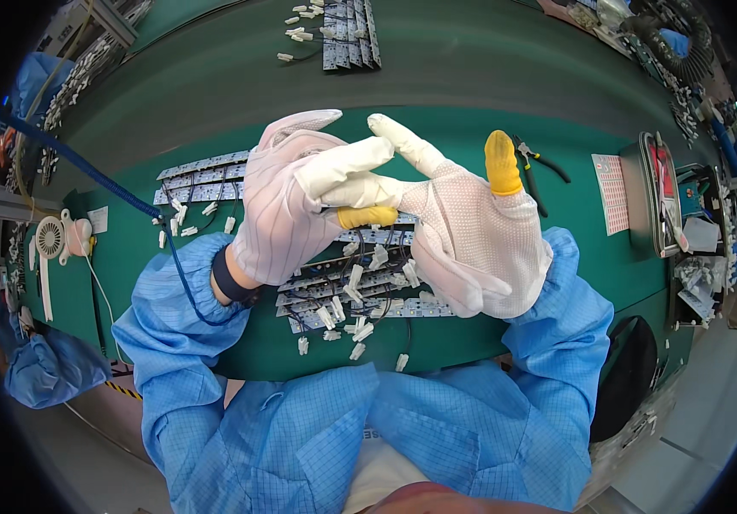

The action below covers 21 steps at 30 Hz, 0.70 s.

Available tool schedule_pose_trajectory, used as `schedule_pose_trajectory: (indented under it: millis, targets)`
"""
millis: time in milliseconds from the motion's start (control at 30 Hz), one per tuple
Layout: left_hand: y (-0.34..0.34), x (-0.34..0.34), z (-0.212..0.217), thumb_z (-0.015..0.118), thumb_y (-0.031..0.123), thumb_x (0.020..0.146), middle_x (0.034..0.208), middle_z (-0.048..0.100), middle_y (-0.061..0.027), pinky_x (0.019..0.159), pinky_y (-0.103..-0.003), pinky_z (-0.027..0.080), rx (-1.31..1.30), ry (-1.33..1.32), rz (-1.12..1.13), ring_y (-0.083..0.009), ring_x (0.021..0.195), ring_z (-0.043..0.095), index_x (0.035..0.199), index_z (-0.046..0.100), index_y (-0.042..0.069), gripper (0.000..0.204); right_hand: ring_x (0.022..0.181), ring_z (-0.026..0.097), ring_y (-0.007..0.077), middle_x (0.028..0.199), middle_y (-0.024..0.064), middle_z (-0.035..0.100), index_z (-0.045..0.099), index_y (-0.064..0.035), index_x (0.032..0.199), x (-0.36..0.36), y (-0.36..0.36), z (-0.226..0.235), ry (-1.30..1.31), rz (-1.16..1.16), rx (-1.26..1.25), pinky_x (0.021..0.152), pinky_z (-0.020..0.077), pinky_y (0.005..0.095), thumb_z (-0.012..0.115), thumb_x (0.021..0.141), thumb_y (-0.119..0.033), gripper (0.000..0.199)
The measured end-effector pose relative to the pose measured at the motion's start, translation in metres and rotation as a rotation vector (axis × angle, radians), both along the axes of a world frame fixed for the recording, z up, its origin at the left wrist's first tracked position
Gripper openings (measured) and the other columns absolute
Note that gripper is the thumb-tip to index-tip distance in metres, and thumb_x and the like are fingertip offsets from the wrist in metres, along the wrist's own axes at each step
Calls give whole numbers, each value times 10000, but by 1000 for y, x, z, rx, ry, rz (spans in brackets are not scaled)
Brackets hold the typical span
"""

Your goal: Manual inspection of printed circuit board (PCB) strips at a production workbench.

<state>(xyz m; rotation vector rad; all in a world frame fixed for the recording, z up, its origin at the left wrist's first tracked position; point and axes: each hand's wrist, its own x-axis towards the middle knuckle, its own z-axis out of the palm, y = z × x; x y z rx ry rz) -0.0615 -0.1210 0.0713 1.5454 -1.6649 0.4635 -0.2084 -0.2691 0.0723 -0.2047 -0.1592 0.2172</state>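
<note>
both gloved, left hand (287, 201) pinching the right hand (462, 231) glove's fingertip, right fingers spread. light strips (360, 287) lying underneath on the green mat (488, 137). could tear if yanked hard.

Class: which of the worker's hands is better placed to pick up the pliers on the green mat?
Probably the right hand: the pliers lie just beyond its yellow-capped thumb, while the left hand sits farther across the mat.
</note>
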Motion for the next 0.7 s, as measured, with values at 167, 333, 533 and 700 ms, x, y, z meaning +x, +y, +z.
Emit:
schedule_pose_trajectory:
  millis: [167, 333, 533, 700]
  targets:
    - [2, 8, 1, 806, 334, 629, 881, 673, -35, 939, -452, 452, -23, -121, -11, -190, 834, 648, 1102, 634, 64, 572, 638, 650, 313, 1412, 334, 293, -45, -180, 1497, -3, 1, 6, 105, -5, 80, 447, 530, 284, 362, 859, -681, 908]
    - [3, 6, 10, 795, 371, 622, 932, 672, -33, 965, -472, 430, 0, -142, 22, -189, 881, 640, 1148, 611, 88, 625, 665, 656, 322, 1399, 316, 331, -12, -159, 1497, 0, 1, 5, 92, -19, 61, 490, 547, 283, 366, 870, -664, 889]
    - [7, 5, -2, 695, 244, 683, 856, 620, 14, 968, -463, 429, 30, -367, 99, -152, 826, 619, 997, 683, 132, 334, 657, 645, 348, 1391, 264, 362, -62, -152, 1486, 4, 6, -3, 66, 31, -26, 409, 499, 300, 453, 843, -652, 963]
    - [28, -15, -9, 614, 203, 672, 737, 559, 14, 928, -427, 450, 137, -482, 77, -155, 726, 573, 946, 658, 60, 312, 620, 622, 355, 1367, 234, 390, -89, -187, 1492, -11, 23, 8, 234, 54, -357, 479, 499, 332, 572, 766, -682, 1100]
